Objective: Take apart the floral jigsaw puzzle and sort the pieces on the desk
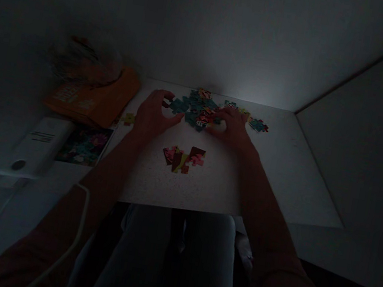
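Note:
A loose pile of jigsaw puzzle pieces (198,103), mostly teal with some red, lies on the white tabletop between my hands. My left hand (154,115) is at the pile's left side, thumb and fingers apart around teal puzzle pieces (179,106). At the right side, my right hand (231,126) has its fingers spread over red puzzle pieces (206,118), with the thumb near them. Whether it pinches one is hard to see in the dim light. Closer to me lies a small cluster of pink, brown and green puzzle pieces (182,158).
More puzzle pieces (258,125) lie beyond my right hand, and a yellowish piece (128,119) beside my left wrist. To the left are an orange bag (88,99), a floral picture card (85,145) and a white device (39,142) with a cable. A wall rises behind the table (295,180).

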A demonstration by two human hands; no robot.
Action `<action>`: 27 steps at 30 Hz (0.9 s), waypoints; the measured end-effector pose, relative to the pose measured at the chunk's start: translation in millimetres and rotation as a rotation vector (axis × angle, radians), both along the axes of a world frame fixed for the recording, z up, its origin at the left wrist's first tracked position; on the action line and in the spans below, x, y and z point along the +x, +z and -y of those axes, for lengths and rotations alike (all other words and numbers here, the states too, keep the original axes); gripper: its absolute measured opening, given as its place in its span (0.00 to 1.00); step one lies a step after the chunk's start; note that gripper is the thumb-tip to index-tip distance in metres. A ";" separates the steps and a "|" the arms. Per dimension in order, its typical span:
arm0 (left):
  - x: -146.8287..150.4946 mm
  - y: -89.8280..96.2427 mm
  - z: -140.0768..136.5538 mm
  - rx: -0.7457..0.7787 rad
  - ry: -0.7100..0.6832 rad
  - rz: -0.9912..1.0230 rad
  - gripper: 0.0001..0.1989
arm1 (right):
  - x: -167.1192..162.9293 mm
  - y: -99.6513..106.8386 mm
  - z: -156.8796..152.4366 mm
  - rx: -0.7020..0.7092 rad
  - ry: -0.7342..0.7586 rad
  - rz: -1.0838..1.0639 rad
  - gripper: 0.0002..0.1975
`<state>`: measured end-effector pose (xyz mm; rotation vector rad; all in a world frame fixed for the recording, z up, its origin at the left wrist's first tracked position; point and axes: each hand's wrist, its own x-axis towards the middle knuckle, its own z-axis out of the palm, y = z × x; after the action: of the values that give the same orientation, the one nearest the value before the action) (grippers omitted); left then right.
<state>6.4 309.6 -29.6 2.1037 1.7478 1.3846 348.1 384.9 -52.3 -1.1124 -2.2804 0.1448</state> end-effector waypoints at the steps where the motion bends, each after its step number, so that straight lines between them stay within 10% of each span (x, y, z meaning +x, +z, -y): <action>1: 0.9 2.4 1.9 0.012 -0.031 -0.006 0.26 | 12.7 1.9 -3.8 0.034 -0.091 -0.043 0.26; 6: 5.9 16.6 13.6 0.155 -0.231 -0.030 0.26 | 93.4 -10.7 -18.0 0.107 -0.842 -0.377 0.25; 10: 14.0 18.2 14.3 0.158 -0.282 0.087 0.26 | 110.6 -26.5 -21.0 0.046 -0.950 -0.427 0.28; 13: 20.1 10.9 2.7 -0.068 -0.256 0.432 0.24 | 79.6 -16.2 -15.7 0.102 -0.757 -0.409 0.33; 18: 23.8 5.7 -10.8 -0.544 -0.339 0.861 0.20 | -16.9 16.6 22.2 0.037 0.027 -0.300 0.34; 23: 25.1 19.3 4.3 -0.863 -0.587 0.720 0.31 | -74.5 21.3 52.2 -0.240 0.339 -0.295 0.34; 27: 18.3 26.5 11.3 -0.654 -0.200 0.333 0.35 | -62.6 17.8 55.1 -0.360 0.369 -0.049 0.33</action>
<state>24.7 298.3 -3.2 1.5420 1.5248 0.8760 285.5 329.8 -34.5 -0.8256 -2.4535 0.7436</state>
